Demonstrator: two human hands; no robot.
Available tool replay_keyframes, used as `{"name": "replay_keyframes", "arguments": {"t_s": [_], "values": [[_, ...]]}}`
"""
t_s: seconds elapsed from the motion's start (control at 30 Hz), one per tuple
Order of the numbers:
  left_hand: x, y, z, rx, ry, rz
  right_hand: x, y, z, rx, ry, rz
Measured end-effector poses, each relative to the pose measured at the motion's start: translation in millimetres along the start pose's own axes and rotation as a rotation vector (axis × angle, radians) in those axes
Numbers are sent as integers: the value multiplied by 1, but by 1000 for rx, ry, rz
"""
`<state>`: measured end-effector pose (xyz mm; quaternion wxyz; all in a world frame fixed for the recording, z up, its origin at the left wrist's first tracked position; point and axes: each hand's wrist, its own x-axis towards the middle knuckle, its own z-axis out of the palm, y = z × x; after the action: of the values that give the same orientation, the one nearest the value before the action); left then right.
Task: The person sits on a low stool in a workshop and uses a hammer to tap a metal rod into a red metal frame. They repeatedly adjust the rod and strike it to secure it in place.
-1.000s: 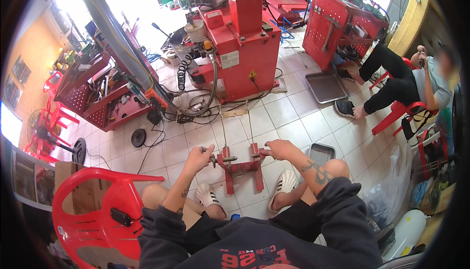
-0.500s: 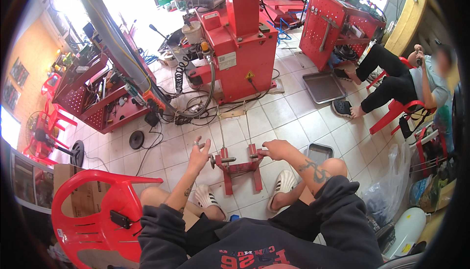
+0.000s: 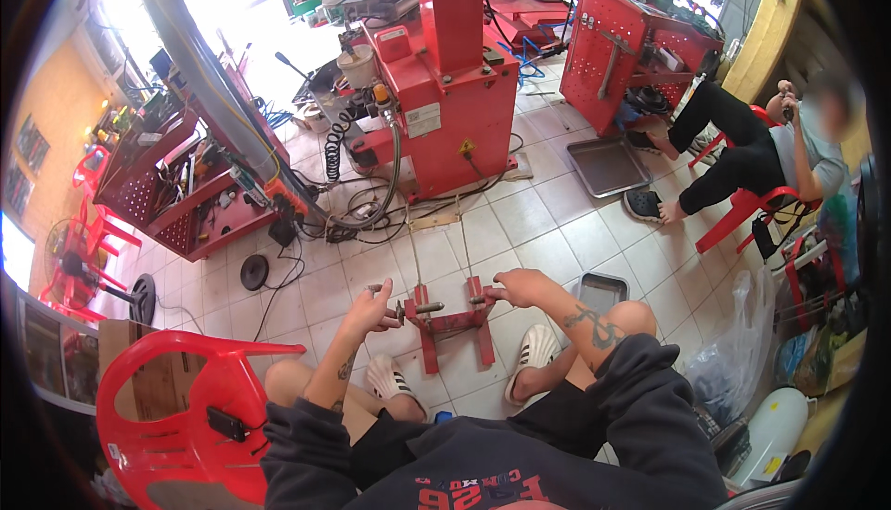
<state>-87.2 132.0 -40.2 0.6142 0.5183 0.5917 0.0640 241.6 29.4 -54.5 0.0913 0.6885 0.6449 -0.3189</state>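
A small red metal stand (image 3: 447, 322) rests on the tiles between my feet. It has two uprights, and a grey metal pin (image 3: 429, 308) runs through the left one. Beside the round outer end of that pin is my left hand (image 3: 369, 309), thumb raised and fingers partly stretched; any contact is hard to make out. My right hand (image 3: 522, 288) has its fingers curled at the outer side of the right upright, on a small red end piece. From the uprights, two thin rods (image 3: 417, 255) run away toward a red lift column (image 3: 464, 125).
Cables and a hose lie by the lift base. A red chair (image 3: 186, 408) stands at my left, a small grey tray (image 3: 603, 293) beyond my right knee. A larger tray (image 3: 608, 167) lies near a seated person (image 3: 780, 148). Red tool carts (image 3: 213, 222) flank the lift.
My left hand has lowered slightly, its fingers now closer to the pin's outer end. My right hand stays at the right upright. The view has shifted a little.
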Motion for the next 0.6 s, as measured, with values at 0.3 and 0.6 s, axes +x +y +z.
{"name": "replay_keyframes", "arguments": {"t_s": [0.3, 0.6], "values": [[17, -11, -4, -103, -103, -90, -1, 1, -2, -5, -17, -3], [21, -11, -4, -45, 57, 51, 2, 1, 0, -15, 0, -12]]}}
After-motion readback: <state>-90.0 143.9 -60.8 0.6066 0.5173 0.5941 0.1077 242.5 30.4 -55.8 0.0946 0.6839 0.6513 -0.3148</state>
